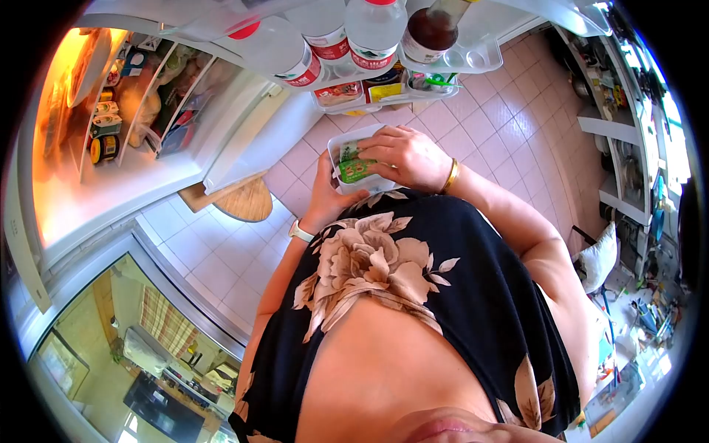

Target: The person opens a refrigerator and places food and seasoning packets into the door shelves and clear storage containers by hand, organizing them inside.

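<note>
A small white open container (334,156) is held in front of the floral black top, below the fridge door shelves. My left hand (329,198), with a white band at its wrist, wraps round the container's near left side. Inside lie green packets (354,171) with printed labels. From the right, my right hand (405,156), a gold bracelet at its wrist, reaches over the rim. Its fingers are bent and pressed together on the green packets; the fingertips are partly hidden.
Door shelves (384,102) hold bottles (373,33) and packages just beyond the hands. The lit fridge interior (122,173) is at the left, with a drawer edge (255,136) jutting out. A round wooden board (246,201) is low down; racks (617,133) stand right.
</note>
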`<state>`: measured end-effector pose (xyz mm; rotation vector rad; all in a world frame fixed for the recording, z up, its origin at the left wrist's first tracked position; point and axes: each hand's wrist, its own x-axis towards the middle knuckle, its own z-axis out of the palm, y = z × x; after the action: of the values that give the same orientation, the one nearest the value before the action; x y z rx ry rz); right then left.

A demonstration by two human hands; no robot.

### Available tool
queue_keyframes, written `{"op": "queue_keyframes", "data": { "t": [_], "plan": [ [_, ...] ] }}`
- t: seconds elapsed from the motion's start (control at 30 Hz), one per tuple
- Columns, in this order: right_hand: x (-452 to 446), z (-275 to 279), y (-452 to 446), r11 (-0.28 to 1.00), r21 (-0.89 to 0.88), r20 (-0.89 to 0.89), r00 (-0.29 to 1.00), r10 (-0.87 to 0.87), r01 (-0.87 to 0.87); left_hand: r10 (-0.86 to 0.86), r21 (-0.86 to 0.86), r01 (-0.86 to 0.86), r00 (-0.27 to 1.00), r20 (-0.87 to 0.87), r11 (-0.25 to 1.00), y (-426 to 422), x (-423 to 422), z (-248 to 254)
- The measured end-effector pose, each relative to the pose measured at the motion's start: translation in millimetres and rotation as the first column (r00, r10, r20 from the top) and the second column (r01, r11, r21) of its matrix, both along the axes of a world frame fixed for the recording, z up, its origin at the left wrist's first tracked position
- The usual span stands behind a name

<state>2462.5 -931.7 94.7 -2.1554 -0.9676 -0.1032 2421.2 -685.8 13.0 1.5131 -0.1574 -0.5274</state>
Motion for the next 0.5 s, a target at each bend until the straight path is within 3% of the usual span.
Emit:
{"op": "queue_keyframes", "data": {
  "t": [0.07,0.2,0.27,0.37,0.43,0.5],
  "plan": [
    [-2,-1,-1,0.998,0.039,-0.109,0.993,-0.045,0.050,-0.004,-0.011,0.004,1.000,-0.022,1.000,0,-1,-1],
    [-5,2,3,0.962,-0.118,-0.503,0.850,0.157,-0.248,-0.009,0.000,0.009,1.000,0.028,1.000,1,-3,-11],
    [-13,-5,1,0.951,-0.138,-0.491,0.853,0.178,-0.277,-0.032,0.043,0.030,0.999,0.041,0.999,4,-7,-26],
    [-16,-5,-6,0.922,-0.225,-0.458,0.870,0.184,-0.314,0.017,-0.023,-0.016,0.997,0.072,1.000,5,-13,-33],
    [-12,-16,-9,0.991,-0.083,-0.044,0.994,0.102,-0.105,0.028,-0.049,-0.026,0.999,0.029,0.998,5,-14,-20],
    [-11,-14,-9,0.991,-0.094,-0.081,0.993,0.091,-0.098,0.014,-0.012,-0.014,0.999,0.051,1.000,7,-14,-23]
  ]
}}
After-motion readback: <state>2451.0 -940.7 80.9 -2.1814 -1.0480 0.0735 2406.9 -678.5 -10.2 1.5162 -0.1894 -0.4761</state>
